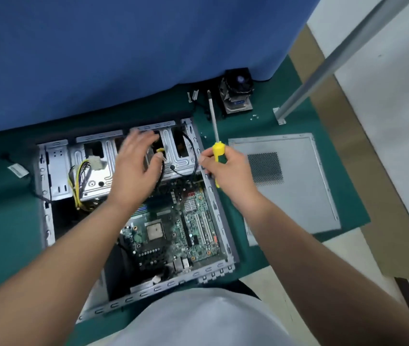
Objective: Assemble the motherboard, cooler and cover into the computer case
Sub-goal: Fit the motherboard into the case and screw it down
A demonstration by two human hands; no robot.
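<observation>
The open computer case (pixel 48 216) lies flat on a green mat, and the green motherboard (pixel 193 221) sits inside its right half. My left hand (pixel 136 166) hovers over the drive cage with fingers spread and slightly blurred, near a black cable with a yellow tip (pixel 160 151). My right hand (pixel 228 171) grips a yellow-handled screwdriver (pixel 214 126) above the case's right wall, shaft pointing away from me. The cooler (pixel 237 92), a black fan on a metal heatsink, stands at the back of the mat. The grey cover panel (pixel 295 196) lies flat to the right of the case.
A blue cloth (pixel 123 51) hangs behind the mat. A metal post with a bolted foot (pixel 280 116) rises at the right. Small screws (pixel 254 117) lie near the cooler. A yellow and black wire bundle (pixel 78 181) sits in the case's left part.
</observation>
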